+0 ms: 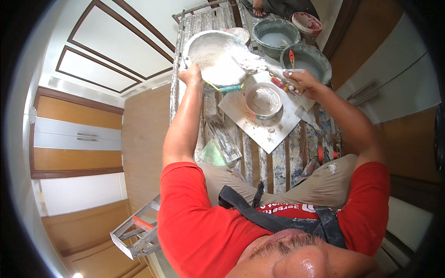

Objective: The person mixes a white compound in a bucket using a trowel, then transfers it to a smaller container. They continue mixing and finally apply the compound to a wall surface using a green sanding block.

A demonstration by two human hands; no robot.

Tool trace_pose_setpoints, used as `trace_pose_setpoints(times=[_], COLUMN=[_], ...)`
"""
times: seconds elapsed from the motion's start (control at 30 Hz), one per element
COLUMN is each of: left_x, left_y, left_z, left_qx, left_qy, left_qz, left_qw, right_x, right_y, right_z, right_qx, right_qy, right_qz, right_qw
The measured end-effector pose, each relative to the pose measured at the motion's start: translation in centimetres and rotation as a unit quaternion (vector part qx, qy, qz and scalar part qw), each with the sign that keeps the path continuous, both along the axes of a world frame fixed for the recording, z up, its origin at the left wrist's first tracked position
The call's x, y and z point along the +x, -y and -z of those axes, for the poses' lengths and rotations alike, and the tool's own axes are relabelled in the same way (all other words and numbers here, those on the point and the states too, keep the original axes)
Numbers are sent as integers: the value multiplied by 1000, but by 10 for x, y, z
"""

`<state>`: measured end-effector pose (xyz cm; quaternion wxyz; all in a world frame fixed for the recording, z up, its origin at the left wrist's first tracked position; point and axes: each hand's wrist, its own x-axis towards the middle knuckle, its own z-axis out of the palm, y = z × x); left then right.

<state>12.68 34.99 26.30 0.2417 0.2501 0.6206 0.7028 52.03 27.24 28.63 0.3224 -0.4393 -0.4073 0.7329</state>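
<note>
Right hand (298, 83): fingers curled around the handle of the paste-laden tool, pinching it firmly by the look of it.
Paste-laden tool (252, 63): thickly coated in white, its head over the right side of the white bucket; its exact shape is buried.
Left hand (191, 75): clasps the bucket's near left edge; the far fingertips are hidden.
White bucket (194, 48): tipped toward the person, white paste (227, 69) inside, green grip (230, 88) on its handle.
Step in hand: seemingly scooping or working the paste.
Next move: judged from here, another stroke calls for a braced bucket and a level tool, lest paste drop.
Small tub (264, 100): just below the bucket, on a white board (278, 136), grey-white stuff inside.
Scraper (308, 119): by the board's right edge.
Grey buckets (276, 34): two, beyond the right hand; the nearer holds a red-handled brush (291, 56).
Slatted bench (279, 169): paint-spattered, under everything.
</note>
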Motion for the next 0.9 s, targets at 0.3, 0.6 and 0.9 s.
trace_pose_setpoints(times=[0.3,0.6,0.9], left_x=[-18,-20,-11], left_y=[-9,-1,10], left_z=[11,4,-10], left_qx=[10,-12,-14], left_qy=[9,10,-56], left_qz=[-33,-25,77], left_qw=[999,1000,995], right_x=[54,9,33], right_y=[25,29,-10], right_z=[48,55,-45], right_qx=[23,369,335], right_qy=[228,525,474], right_qz=[-67,-191,-212], right_qw=[971,743,786])
